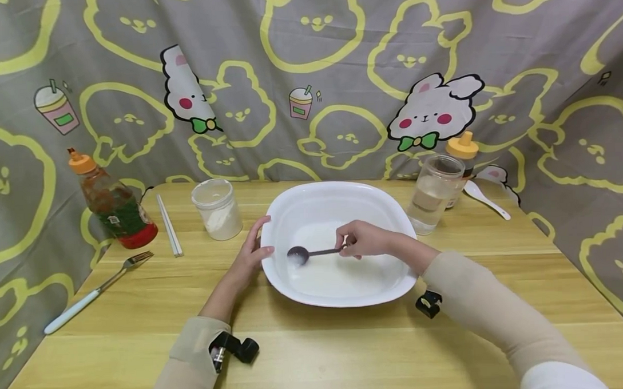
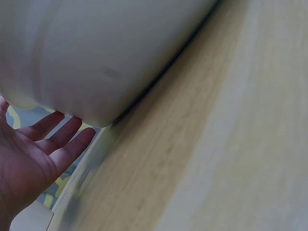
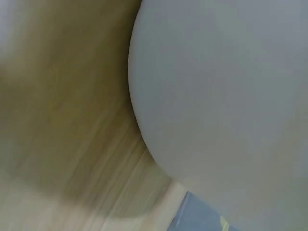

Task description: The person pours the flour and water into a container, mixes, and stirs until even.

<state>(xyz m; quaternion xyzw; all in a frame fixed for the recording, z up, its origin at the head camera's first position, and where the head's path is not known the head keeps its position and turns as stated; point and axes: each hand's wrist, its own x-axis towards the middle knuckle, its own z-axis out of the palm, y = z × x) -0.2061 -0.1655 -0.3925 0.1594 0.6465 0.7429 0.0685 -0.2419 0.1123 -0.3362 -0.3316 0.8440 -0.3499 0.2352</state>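
Note:
A white basin [image 1: 341, 301] sits mid-table with a whitish layer at its bottom. My right hand [image 1: 367, 238] pinches the handle of a dark spoon [image 1: 316, 253] over the basin. The spoon's bowl points left, near the inner left wall, with white stuff on it. At the left rim, my left hand [image 1: 251, 257] rests with thumb and index finger on the edge. From below, the left wrist view has its other fingers [image 2: 72, 149] extended against the outer wall. The basin's outside [image 3: 216, 96] fills much of the right wrist view, where the right hand is hidden.
Left of the basin stand a jar of white powder [image 1: 222, 220], chopsticks [image 1: 169, 225], a fork [image 1: 101, 290] and a red sauce bottle [image 1: 117, 207]. To the right are a jar of clear liquid [image 1: 429, 202], a yellow-capped bottle [image 1: 462, 146] and a white spoon [image 1: 487, 201]. A patterned curtain [image 1: 335, 136] hangs behind.

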